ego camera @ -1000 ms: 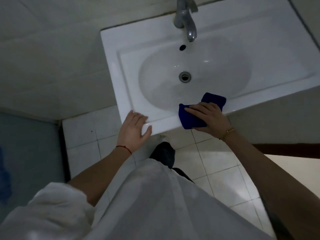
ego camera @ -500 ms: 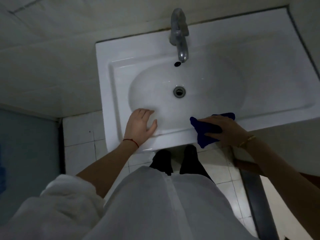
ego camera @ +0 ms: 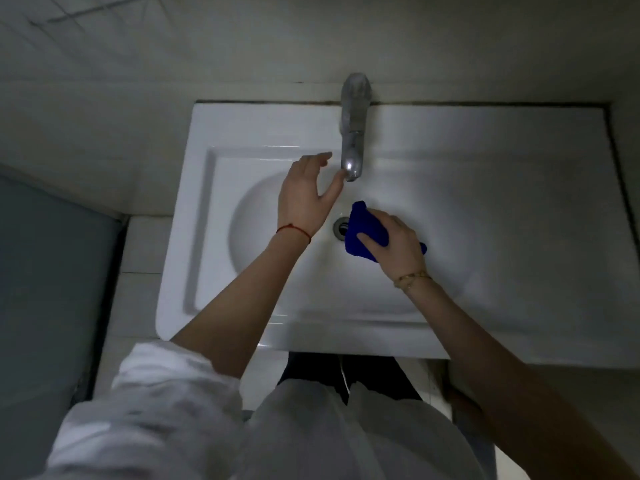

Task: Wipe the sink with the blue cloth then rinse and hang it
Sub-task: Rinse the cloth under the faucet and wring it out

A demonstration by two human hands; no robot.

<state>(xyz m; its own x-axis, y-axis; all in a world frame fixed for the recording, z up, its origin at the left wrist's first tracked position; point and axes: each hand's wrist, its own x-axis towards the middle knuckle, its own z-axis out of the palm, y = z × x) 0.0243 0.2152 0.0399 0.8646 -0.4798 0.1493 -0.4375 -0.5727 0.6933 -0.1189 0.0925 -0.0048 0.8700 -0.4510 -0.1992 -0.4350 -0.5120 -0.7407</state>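
Here the right hand grips the blue cloth, seemingly faucet-pointed; left hand fingers spread.

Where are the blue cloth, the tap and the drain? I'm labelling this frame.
blue cloth point(ego camera: 363, 226), head view, bare upper fold.
tap point(ego camera: 353, 133), head view, middle of spout.
drain point(ego camera: 340, 227), head view, visible metal ring.

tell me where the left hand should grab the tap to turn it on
Judging by shape, the rounded top of the tap by the wall, reached from the left over the rim. The left hand is open beside the spout, which narrows downward and offers nothing to turn.
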